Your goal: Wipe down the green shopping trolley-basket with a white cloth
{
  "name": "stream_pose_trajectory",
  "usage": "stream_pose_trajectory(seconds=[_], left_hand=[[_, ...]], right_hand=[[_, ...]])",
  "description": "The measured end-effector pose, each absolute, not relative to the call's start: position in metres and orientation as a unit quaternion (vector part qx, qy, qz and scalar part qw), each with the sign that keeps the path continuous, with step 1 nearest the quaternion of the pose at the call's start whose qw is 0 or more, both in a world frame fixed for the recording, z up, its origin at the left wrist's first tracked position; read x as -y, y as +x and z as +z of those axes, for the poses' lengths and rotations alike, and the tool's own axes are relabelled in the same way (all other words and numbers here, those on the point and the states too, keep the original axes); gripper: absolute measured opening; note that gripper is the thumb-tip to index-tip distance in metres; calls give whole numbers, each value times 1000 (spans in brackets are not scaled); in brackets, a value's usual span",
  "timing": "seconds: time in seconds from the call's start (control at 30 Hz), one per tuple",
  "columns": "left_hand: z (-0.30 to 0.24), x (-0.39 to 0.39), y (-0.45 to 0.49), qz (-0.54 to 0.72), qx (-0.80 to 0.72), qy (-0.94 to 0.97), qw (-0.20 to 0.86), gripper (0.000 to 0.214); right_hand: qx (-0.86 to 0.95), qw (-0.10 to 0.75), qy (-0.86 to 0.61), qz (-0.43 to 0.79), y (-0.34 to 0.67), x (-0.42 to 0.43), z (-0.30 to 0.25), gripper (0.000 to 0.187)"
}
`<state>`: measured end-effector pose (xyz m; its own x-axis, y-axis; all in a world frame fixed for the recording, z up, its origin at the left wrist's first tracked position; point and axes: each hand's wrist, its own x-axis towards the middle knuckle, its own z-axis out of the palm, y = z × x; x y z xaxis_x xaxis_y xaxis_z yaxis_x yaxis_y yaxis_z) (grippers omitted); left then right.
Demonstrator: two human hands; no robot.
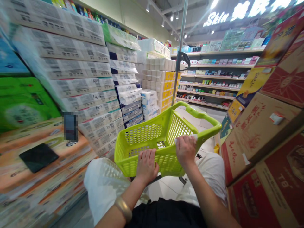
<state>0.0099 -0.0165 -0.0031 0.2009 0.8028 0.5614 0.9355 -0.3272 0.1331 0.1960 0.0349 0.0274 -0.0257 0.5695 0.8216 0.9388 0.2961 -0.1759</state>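
Far left: orange-printed packs (14, 171) with a flat black item (39, 157) on top, blurred-out device (70, 126) just beside it. Next, tall stack of white wrapped packs (83, 72). Green cart (167, 160) sits right in front of me, by my knees, basket tilted in view. My left hand (147, 163), gold bangle (123, 209) on that arm, has its fingers hooked over the basket's near rim, gripping it. My right hand (187, 150) is closed on a white wipe (194, 137), cloth or paper, can't tell, pressed on the rim near the handle (201, 115). Far right: stacked cartons (257, 123).
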Motion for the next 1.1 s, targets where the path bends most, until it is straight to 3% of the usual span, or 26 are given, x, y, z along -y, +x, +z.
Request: stream_pose_trajectory(seconds=[0.13, 0.27, 0.47, 0.83, 1.1], left_hand=[[-3, 16, 11, -279, 569, -768, 96, 51], [-4, 15, 8, -280, 562, -773, 89, 52], [-7, 16, 8, -283, 559, -772, 107, 53], [-7, 18, 6, -279, 563, -768, 121, 52], [-10, 19, 2, -287, 559, -771, 105, 51]], right_hand=[[754, 391, -502, -160, 153, -21, 13, 20], [752, 385, -508, -169, 176, -27, 18, 20], [666, 428, -557, -252, 250, -49, 41, 23], [739, 402, -514, -167, 166, -19, 13, 19], [672, 450, -544, -225, 226, -35, 31, 21]])
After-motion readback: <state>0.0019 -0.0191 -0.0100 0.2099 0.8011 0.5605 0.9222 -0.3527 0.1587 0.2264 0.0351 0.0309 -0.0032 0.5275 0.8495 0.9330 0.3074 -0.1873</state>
